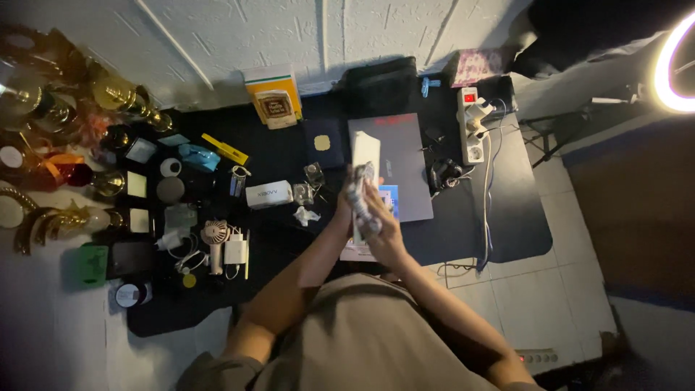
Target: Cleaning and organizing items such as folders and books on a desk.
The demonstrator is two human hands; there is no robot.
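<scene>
Both hands, left (346, 206) and right (384, 228), are gripping a patterned cloth (360, 190), its long axis running away from the person, above the laptop (402, 156).

One camera sits on the person's head, looking almost straight down from well above. It takes in the shoulders and both arms at the bottom, the black mat (289, 152) across the middle, the white wall (289, 29) along the top.

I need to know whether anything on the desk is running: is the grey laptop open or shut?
Shut. The grey laptop lies flat on the black mat, lid down, with no screen or keyboard showing.
</scene>
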